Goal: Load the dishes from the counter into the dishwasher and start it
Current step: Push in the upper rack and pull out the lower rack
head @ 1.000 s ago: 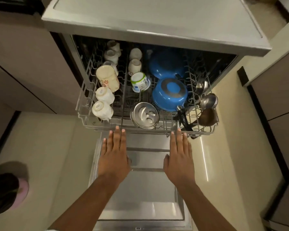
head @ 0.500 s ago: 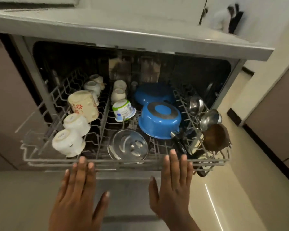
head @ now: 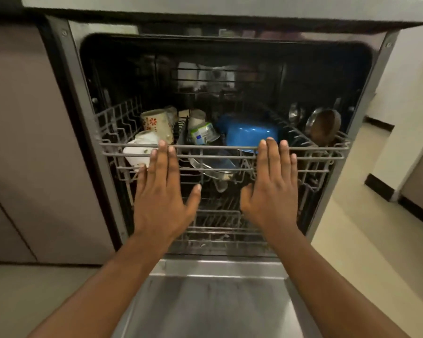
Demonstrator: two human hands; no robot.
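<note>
The left hand (head: 160, 191) and right hand (head: 271, 189), flat and apart, pressed the front of the upper rack (head: 217, 147), which had slid back inside the dishwasher (head: 67, 81) with its blue pot (head: 249, 132) and floral mug (head: 156, 123); closing the door (head: 217, 301) seemed next.

Dishwasher (head: 83, 118), door (head: 217, 301) lowered flat, interior dark. Grey wire rack (head: 217, 147) stands with its front rail at the opening. Its load: white cups (head: 137, 152) at front left, floral cup (head: 156, 123) behind them, labelled tub (head: 203, 132) at centre, steel lid (head: 213, 167) tilted below it, blue pan (head: 249, 131) right of centre, ladles (head: 325, 125) at far right.
</note>
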